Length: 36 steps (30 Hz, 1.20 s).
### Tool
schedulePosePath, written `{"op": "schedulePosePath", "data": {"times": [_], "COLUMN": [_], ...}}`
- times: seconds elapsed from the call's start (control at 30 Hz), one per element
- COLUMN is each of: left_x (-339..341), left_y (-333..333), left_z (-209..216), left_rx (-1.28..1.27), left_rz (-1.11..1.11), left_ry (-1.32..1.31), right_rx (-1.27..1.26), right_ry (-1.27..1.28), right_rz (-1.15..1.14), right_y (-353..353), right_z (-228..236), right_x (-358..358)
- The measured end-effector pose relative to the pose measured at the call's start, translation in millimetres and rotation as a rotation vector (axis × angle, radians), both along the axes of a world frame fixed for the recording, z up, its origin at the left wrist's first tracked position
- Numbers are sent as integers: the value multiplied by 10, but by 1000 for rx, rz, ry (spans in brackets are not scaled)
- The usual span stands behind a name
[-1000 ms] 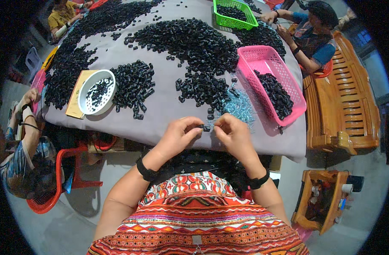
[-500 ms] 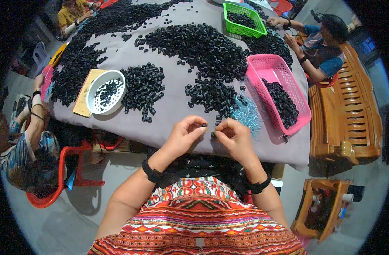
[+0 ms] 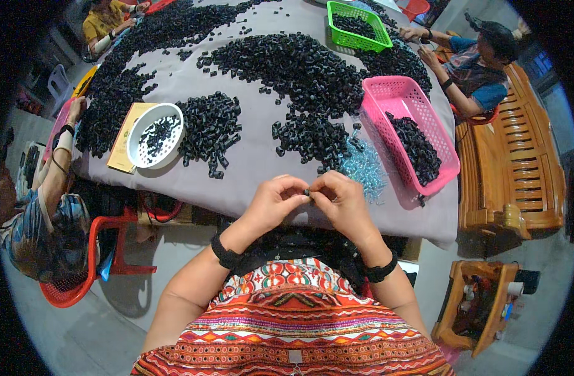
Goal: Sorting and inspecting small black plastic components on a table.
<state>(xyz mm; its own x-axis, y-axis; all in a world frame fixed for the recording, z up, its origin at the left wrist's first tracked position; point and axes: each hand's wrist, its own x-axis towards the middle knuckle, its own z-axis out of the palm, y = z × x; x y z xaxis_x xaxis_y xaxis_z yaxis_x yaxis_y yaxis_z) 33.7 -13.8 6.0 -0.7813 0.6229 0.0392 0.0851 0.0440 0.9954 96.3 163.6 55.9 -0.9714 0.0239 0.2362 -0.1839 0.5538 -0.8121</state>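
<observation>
Close to the table's front edge, my left hand (image 3: 276, 202) and my right hand (image 3: 341, 200) meet at the fingertips. Both are closed in a pinch around a small black plastic part (image 3: 306, 192); whether it is one piece or two pressed together is too small to tell. Just beyond my right hand lies a heap of small clear-blue pieces (image 3: 363, 170). Behind it spreads a pile of short black cylindrical parts (image 3: 309, 135) like those across the cloth.
A pink basket (image 3: 447, 135) of black parts stands at right, a green basket (image 3: 360, 42) farther back. At left, a white bowl (image 3: 135, 141) rests partly on a yellowish booklet (image 3: 120, 147). Other people sit around the grey-clothed table (image 3: 255, 156). A wooden bench (image 3: 512, 156) is at right.
My hands were apart, each pinching a small dark piece; now their fingertips have come together. At the left, a co-worker's hand has moved up along the table edge.
</observation>
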Motion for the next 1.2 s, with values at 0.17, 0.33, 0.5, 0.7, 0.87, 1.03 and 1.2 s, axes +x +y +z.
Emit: {"op": "schedulePosePath", "data": {"times": [0.17, 0.33, 0.5, 0.7, 0.87, 1.03, 1.2], "left_x": [-37, -78, -99, -92, -86, -81, -41], "left_y": [0, -17, -60, -62, -101, -87, -71], "left_z": [19, -14, -40, -35, 55, -17, 94], "left_rx": [201, 256, 313, 277, 160, 179, 147], "left_rz": [43, 33, 12, -21, -115, -169, -211], "left_ry": [-287, -251, -396, -355, -357, -426, -411], "right_rx": [-96, -118, -152, -182, -178, -143, -183], "right_ry": [19, -66, 4, 2, -10, -4, -11], "right_rz": [-59, -21, -58, -50, -27, 0, 19], "right_y": [49, -65, -63, -43, -6, -21, -41], "right_z": [-72, -21, -132, -170, -146, -135, -87], "right_x": [16, 29, -11, -28, -20, -38, -45]}}
